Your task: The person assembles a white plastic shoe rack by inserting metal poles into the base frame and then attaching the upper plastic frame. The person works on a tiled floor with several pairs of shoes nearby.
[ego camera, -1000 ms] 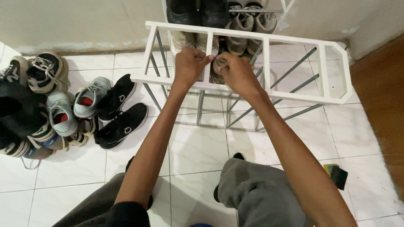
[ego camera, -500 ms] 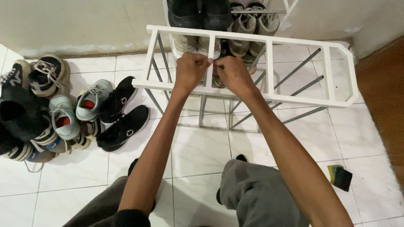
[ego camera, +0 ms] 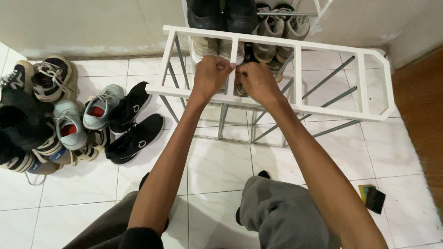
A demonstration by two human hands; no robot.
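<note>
Left hand (ego camera: pixel 211 74) is closed in a fist around the middle white upright bar (ego camera: pixel 232 62) of the white ladder-shaped side frame (ego camera: pixel 295 103), fingers curled tight, knuckles up. Right hand (ego camera: pixel 258 82) sits just beside it, touching or nearly touching, fingers bunched in a pinch at the same bar; what the fingertips pinch is too small to tell, maybe a fastener or joint.

The frame lies roughly flat at the top of the shoe rack, held up by thin grey metal rods (ego camera: pixel 323 87) that run diagonally down to the white tiled floor (ego camera: pixel 217 161). Judging by look: painted metal or plastic tubing, stiff, light, smooth and a bit slippery. The rods look thin, so the rack likely wobbles if pushed sideways. Best hold is on the long rails or an upright near a junction, not on the rods.

Behind the frame, against the wall, a second rack holds dark and grey-beige shoes (ego camera: pixel 277 27). Left of the frame, on the floor, lie a pair of black sneakers (ego camera: pixel 134 124), then a pile of pale blue, white and dark sneakers (ego camera: pixel 55 115) toward the left edge of the floor. The person's grey-trousered knees (ego camera: pixel 277 212) are at the bottom, and a small dark pad with a yellow-green edge (ego camera: pixel 373 198) lies on the floor at lower right.
</note>
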